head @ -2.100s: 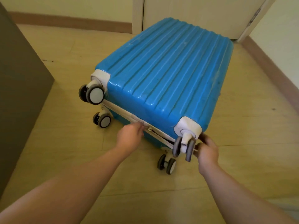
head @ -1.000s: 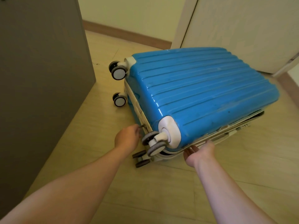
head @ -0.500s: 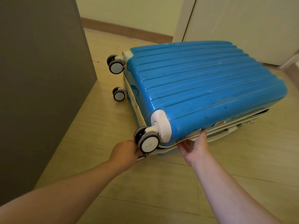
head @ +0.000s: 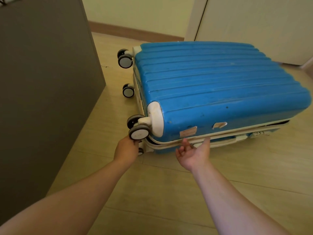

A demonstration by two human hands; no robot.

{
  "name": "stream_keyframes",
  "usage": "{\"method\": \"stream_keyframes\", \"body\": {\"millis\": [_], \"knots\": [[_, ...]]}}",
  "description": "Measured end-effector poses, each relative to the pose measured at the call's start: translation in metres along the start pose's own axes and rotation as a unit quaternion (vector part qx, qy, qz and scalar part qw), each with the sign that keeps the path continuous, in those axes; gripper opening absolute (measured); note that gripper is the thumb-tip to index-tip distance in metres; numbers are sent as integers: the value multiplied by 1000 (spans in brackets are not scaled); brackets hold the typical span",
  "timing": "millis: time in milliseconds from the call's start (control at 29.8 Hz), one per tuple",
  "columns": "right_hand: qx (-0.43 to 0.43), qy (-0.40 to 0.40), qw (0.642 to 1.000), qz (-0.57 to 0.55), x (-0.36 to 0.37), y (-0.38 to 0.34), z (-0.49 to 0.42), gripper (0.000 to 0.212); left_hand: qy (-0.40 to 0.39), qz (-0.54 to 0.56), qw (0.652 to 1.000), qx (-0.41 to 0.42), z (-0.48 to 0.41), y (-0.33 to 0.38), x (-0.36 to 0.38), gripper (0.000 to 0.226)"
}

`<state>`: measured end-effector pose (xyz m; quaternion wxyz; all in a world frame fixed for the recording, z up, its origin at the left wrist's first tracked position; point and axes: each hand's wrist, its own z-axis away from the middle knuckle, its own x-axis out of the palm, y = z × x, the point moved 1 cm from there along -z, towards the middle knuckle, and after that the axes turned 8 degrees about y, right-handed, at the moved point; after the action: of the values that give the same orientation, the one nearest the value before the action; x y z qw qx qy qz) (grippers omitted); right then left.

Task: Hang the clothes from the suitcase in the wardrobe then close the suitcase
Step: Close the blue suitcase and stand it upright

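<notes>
Left hand (head: 126, 150) is down at the near corner of the suitcase (head: 220, 89), and its fingers vanish behind the corner wheel (head: 138, 133), so whether that grip is pinching anything, I cannot tell. Only the back of the hand and the wrist show. Right hand (head: 193, 154) is plain to read: palm up, grip spread, fingers straight and holding nothing. Its tips are up at the cream seam band (head: 167, 145), just beside the side handle (head: 220, 142); touching or a hair short is hard to call. The suitcase's far right end runs off the picture edge. A dark slit (head: 277, 124) shows there between the two shells, so the halves are not fully met at that end. The lid is down over the rest, and whatever is inside is hidden. The blue ribbed case lies flat on the pale wooden floor (head: 169, 192), wheels pointing left. The far corner wheel (head: 125, 61) and a lower wheel (head: 128, 91) sit near a tall grey panel (head: 42, 82) that fills the left side and runs out of the frame. Worn label patches (head: 188, 133) sit on the near wall, print unreadable. Behind the case are a pale door (head: 254, 22) and a brown skirting board (head: 135, 33) along the wall.
</notes>
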<state>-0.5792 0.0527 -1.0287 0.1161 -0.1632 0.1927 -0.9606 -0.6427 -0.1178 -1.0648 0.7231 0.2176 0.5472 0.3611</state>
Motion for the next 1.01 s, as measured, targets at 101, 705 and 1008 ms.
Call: {"method": "stream_keyframes", "body": {"millis": [101,705,1008], "knots": [[-18,4,998,55,10,4,3,56,-3,109,993,-44,-1,0,2,25],[-61,52,995,-61,1,-37,-8,19,69,235,967,-68,1,8,1,35],[-70,-4,996,-47,-10,-36,-13,60,39,137,990,-8,-8,-7,-3,22]]}}
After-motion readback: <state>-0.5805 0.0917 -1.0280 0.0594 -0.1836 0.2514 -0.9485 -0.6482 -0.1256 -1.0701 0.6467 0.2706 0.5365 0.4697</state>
